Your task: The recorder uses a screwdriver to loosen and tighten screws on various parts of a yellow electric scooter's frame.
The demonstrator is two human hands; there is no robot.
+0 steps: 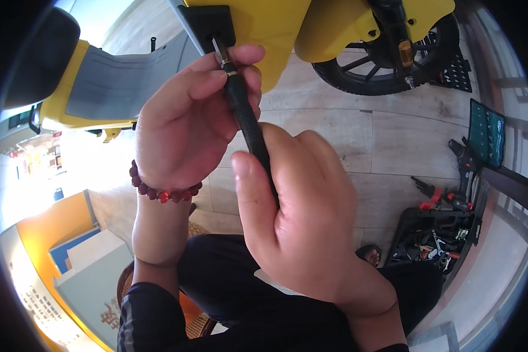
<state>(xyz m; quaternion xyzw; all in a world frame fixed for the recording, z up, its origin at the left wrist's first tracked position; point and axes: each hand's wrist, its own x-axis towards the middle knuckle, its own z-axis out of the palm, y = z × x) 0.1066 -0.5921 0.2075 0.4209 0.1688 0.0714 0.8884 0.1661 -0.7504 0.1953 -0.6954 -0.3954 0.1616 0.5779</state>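
Note:
A long tool (248,120) with a black knurled handle and a slim metal tip slants up and away from me; its exact kind is unclear. My right hand (305,205) wraps round the lower handle, thumb along its side. Palm up, my left hand (196,111) has its thumb and fingers closed about the tool near its metal neck. The tip meets or overlaps a black recessed part (208,26) on the yellow body panel (270,35) of a scooter; whether it touches cannot be seen. A red bead bracelet (164,193) circles my left wrist.
The scooter's front wheel (387,70) stands at the far right, its grey footboard (123,79) at the left. Right of me lie a green tool pouch (487,134), a black power tool (466,167) and an open toolbox (434,240). A grey box (94,281) stands lower left.

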